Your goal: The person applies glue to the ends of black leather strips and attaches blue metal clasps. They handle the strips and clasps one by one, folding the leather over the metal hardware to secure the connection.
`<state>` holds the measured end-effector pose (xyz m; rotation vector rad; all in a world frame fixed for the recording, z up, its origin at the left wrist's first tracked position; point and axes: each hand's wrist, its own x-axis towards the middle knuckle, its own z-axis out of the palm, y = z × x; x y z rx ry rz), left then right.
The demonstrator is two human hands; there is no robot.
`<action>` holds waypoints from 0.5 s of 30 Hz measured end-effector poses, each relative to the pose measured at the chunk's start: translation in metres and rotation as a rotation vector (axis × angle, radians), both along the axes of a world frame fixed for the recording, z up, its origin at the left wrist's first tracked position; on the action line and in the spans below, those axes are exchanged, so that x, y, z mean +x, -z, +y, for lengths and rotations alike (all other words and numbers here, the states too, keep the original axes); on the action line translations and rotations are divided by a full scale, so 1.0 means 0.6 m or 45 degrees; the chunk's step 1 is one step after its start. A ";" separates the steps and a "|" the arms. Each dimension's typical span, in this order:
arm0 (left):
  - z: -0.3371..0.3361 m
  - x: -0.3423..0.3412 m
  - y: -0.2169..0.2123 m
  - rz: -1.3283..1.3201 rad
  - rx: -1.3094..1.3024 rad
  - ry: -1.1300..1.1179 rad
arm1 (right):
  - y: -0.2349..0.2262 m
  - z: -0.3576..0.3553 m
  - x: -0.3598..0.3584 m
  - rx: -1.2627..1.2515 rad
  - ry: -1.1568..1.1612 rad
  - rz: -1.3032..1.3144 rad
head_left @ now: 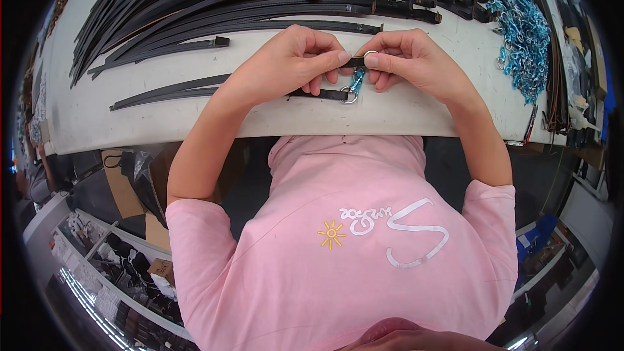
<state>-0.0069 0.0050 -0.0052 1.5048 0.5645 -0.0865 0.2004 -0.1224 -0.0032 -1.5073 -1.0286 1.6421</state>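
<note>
My left hand [292, 64] is closed in a pinch on the end of a black strap [355, 62], just above the table. Opposite it, my right hand [417, 65] pinches a silver metal ring [369, 56] at that strap end. Part of the ring is under my thumb, so I cannot tell whether the strap passes through it. Below hangs a short blue and silver chain [357, 79]. Its lower silver ring [350, 96] is at the end of another black strap section [325, 94] lying on the table. Two strap lengths [175, 96] extend left beneath my left forearm.
Many black straps [260, 10] lie in rows across the back of the white table [403, 114]. A single strap [175, 49] is nearer on the left. A heap of blue chains with silver rings [518, 32] sits at the right, beside long dark brown strips [557, 84].
</note>
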 end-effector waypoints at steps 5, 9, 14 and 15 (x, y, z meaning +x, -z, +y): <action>-0.010 0.000 0.005 -0.039 0.036 -0.053 | 0.001 0.000 -0.002 0.003 -0.008 -0.003; -0.022 -0.002 0.009 -0.010 0.359 -0.025 | 0.008 -0.003 -0.001 0.026 -0.005 -0.012; -0.013 -0.005 0.000 -0.052 0.113 -0.003 | 0.003 -0.004 -0.001 0.037 0.008 -0.013; -0.012 -0.006 -0.001 -0.075 0.085 0.000 | 0.003 -0.004 -0.002 0.042 0.008 -0.016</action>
